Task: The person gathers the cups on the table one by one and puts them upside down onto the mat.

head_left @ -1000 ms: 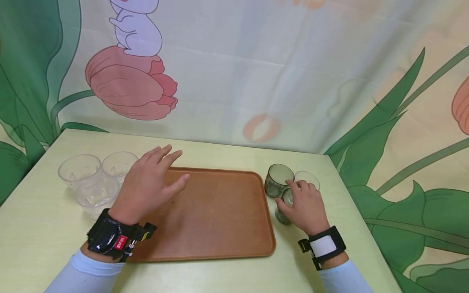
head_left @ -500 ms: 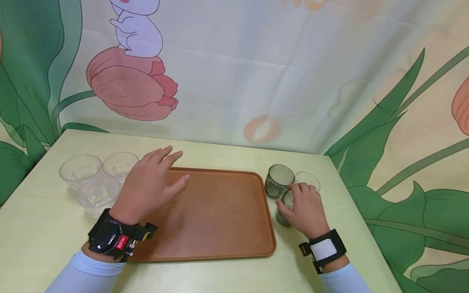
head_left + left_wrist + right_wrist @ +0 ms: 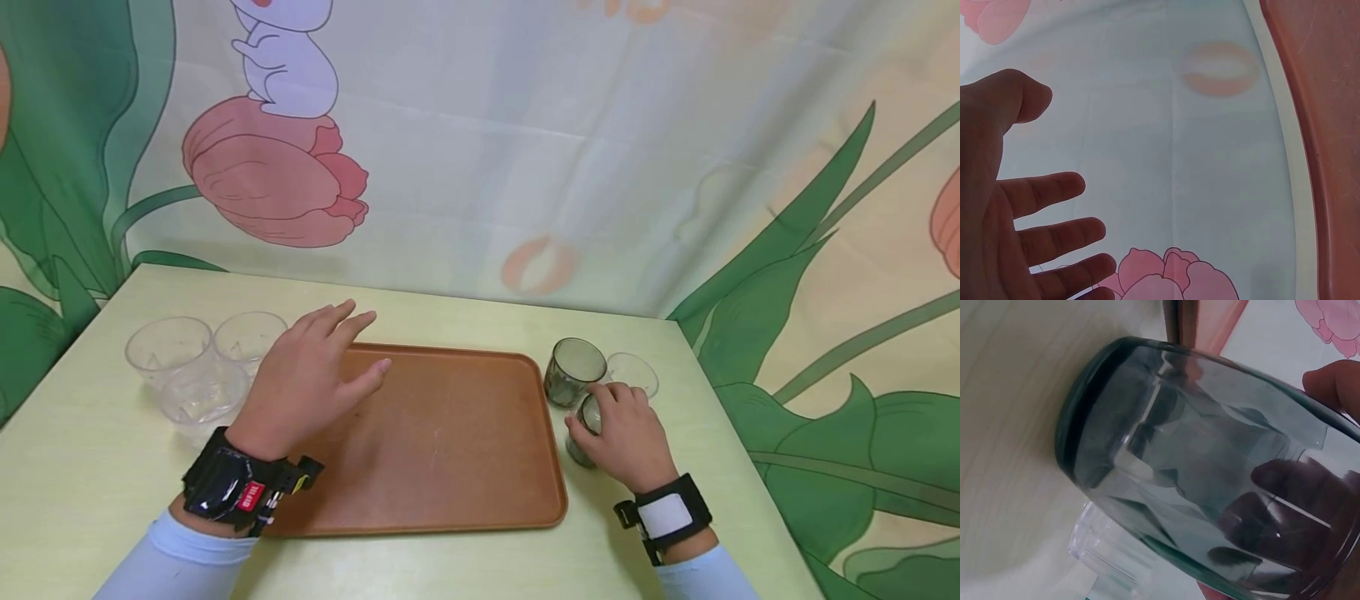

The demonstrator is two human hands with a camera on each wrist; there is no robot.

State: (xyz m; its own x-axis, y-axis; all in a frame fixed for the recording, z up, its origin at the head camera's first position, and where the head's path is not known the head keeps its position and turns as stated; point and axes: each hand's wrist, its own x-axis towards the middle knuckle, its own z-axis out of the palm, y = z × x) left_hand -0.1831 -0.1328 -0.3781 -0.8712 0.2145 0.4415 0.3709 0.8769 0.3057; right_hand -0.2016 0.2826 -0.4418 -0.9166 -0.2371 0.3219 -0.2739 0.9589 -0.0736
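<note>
Smoky glass (image 3: 1185,456): is just beside the right edge of the brown tray (image 3: 450,433).
Right hand (image 3: 628,435): holds this glass with curled fingers.
Left hand (image 3: 303,383): hangs above the tray with fingers spread, holding nothing.
Clear cups (image 3: 201,397): stand close together on the worktop (image 3: 420,567), left.

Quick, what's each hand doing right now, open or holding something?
Left hand: open, holding nothing.
Right hand: closed around a smoky gray glass.
</note>
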